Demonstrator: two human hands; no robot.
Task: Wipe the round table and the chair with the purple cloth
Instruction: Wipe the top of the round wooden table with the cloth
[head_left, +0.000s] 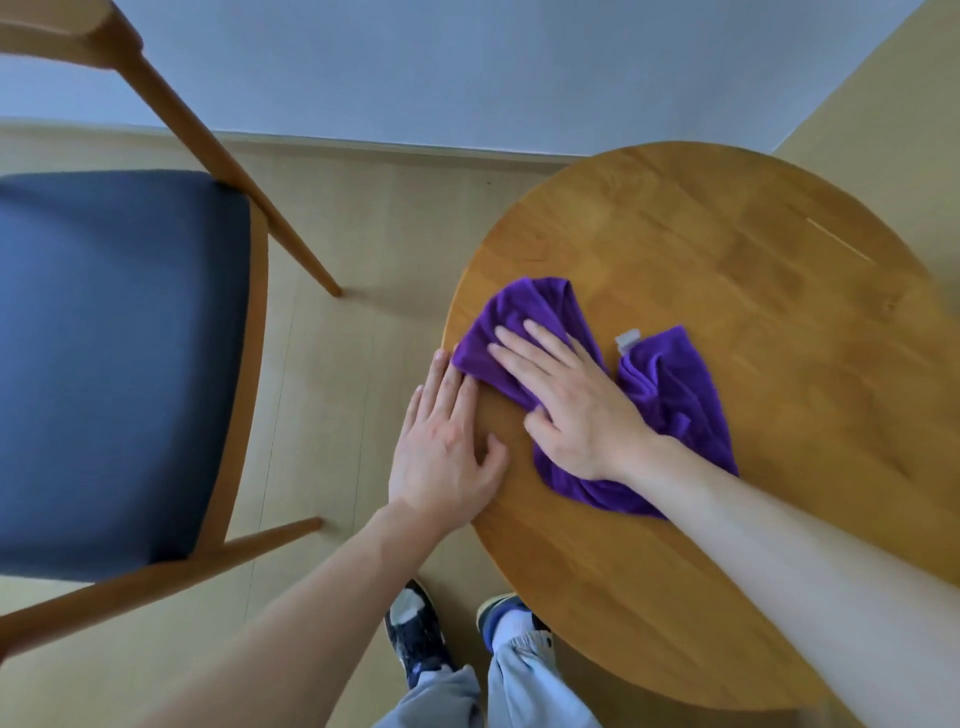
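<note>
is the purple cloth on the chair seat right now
No, the purple cloth lies on the round table under the right hand.

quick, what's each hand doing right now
Left hand: open, flat on the round table edge, holding nothing.
Right hand: open, fingers straight, pressing the purple cloth onto the table.
</note>
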